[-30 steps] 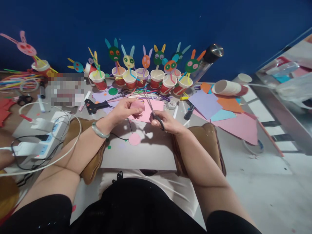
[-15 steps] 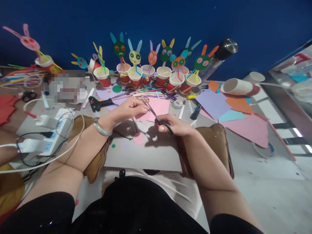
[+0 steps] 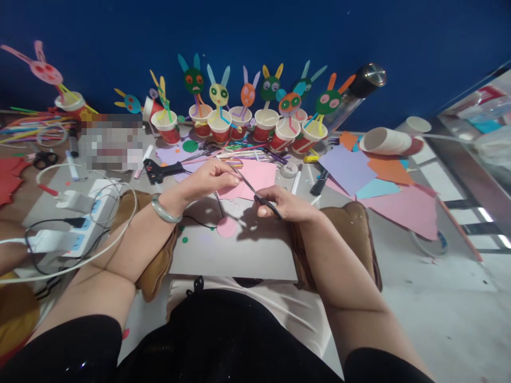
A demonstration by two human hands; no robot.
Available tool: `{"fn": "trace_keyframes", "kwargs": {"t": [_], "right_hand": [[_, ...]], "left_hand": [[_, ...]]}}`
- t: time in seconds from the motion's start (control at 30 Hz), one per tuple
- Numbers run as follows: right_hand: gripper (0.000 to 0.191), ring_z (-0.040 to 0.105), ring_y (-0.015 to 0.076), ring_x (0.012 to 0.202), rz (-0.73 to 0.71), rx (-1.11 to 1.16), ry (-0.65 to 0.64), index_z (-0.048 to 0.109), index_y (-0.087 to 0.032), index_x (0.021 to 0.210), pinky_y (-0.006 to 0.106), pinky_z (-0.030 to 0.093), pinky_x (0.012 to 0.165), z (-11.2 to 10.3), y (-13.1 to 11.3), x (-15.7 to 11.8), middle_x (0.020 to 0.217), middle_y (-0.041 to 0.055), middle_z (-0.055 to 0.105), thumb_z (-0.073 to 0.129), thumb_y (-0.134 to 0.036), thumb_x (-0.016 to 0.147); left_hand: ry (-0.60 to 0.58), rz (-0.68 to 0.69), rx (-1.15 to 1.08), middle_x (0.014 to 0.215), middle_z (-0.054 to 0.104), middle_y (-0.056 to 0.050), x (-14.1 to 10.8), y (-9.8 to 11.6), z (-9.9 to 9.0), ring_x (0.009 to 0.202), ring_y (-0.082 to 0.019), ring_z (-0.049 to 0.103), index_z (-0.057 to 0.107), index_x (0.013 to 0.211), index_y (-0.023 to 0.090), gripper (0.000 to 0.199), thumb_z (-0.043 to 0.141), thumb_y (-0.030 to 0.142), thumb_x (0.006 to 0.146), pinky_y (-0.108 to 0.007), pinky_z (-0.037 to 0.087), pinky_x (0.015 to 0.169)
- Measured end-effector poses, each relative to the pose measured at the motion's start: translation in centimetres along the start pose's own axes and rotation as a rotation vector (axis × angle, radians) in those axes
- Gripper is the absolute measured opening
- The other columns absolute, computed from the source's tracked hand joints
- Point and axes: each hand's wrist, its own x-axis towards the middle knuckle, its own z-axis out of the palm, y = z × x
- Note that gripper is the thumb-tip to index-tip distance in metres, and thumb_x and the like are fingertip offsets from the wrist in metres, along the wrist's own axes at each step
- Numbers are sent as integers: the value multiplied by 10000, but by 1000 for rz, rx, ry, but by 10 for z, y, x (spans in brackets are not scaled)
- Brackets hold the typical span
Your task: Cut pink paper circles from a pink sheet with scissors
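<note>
My right hand (image 3: 275,204) grips a pair of scissors (image 3: 250,188) with dark handles, its blades pointing up and left. Beside the blades, my left hand (image 3: 215,178) is closed in a pinch. What those fingers hold is too small to make out against the pink paper (image 3: 261,175) lying behind. Below both hands, a pink paper circle (image 3: 226,227) rests on the grey board (image 3: 235,260), near a thin black cord and small green dots.
Red paper cups (image 3: 219,126) bearing rabbit-faced figures line the blue wall. A glue gun (image 3: 163,170) lies left of the hands, near a power strip (image 3: 90,218) and looping cables. Coloured sheets (image 3: 347,167) and stacked cups (image 3: 389,142) are at right. Brown cushions (image 3: 347,239) sit under the forearms.
The scissor blades, slightly apart before, now look closed together near my left fingertips. Both hands stay in nearly the same place; the whole view has shifted a little.
</note>
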Motion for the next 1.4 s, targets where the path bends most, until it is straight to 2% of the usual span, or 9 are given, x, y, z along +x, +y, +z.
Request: {"fn": "trace_keyframes", "kwargs": {"t": [0.7, 0.77, 0.87, 0.97, 1.03, 1.1, 1.17, 1.3, 1.4], "right_hand": [[616, 312, 62, 508, 53, 43, 26, 433, -186, 581, 233, 212, 494, 0, 3, 1, 513, -80, 369, 790, -687, 621], [624, 297, 61, 496, 17, 31, 115, 420, -191, 559, 236, 208, 487, 1, 5, 3, 500, -80, 354, 798, -684, 615], [622, 353, 82, 502, -160, 59, 473, 446, -198, 562, 250, 260, 497, 2, 13, 8, 518, -54, 406, 738, -738, 661], [630, 418, 108, 513, -311, 130, 843, 483, -208, 600, 272, 320, 507, -1, 24, 14, 591, -4, 506, 566, -809, 770], [634, 426, 110, 510, -305, 129, 981, 473, -215, 614, 275, 330, 500, -4, 31, 16, 624, 8, 528, 499, -818, 807], [617, 435, 110, 522, -278, 97, 1046, 472, -217, 624, 270, 336, 504, -5, 35, 18, 630, 4, 524, 490, -798, 831], [572, 439, 109, 542, -270, 66, 1069, 487, -214, 639, 265, 345, 521, -3, 36, 18, 625, -8, 511, 534, -746, 844], [456, 425, 104, 583, -232, -48, 1111, 481, -211, 662, 265, 374, 582, 0, 33, 19, 617, -37, 466, 680, -594, 811], [382, 460, 123, 636, -89, -168, 1117, 486, -210, 700, 288, 404, 635, -4, 36, 21, 670, -22, 506, 703, -509, 799]], "left_hand": [[-58, 36, -4, 492, 457, 15, -2, 5, -1, 493, -64, 387, 535, 498, 134, 370, 627, 342, 790, -214, 275, 478], [-83, 58, 15, 496, 467, 12, -2, 7, -2, 504, -66, 400, 533, 504, 131, 401, 602, 350, 832, -211, 287, 490], [-146, 57, 79, 522, 499, 3, -3, 12, -6, 521, -68, 420, 554, 534, 128, 411, 584, 364, 869, -206, 317, 515], [-437, -40, 193, 601, 592, -21, -4, 13, -5, 574, -93, 501, 631, 639, 122, 295, 587, 323, 851, -204, 378, 561], [-670, -116, 306, 640, 631, -24, -5, 9, -2, 599, -108, 535, 660, 703, 124, 200, 562, 252, 822, -201, 392, 569], [-809, -169, 442, 632, 633, -12, -6, 4, 3, 579, -110, 527, 657, 720, 132, 154, 528, 186, 785, -201, 370, 538], [-843, -207, 565, 650, 648, -6, -6, 0, 6, 574, -113, 525, 671, 756, 139, 142, 532, 170, 754, -209, 348, 520], [-761, -305, 634, 816, 733, -16, -4, 0, 3, 691, -137, 607, 719, 993, 151, 289, 596, 243, 749, -203, 400, 587], [-689, -335, 628, 877, 750, -27, -1, -1, -5, 759, -149, 638, 719, 1036, 145, 340, 604, 246, 732, -203, 433, 642]]}}
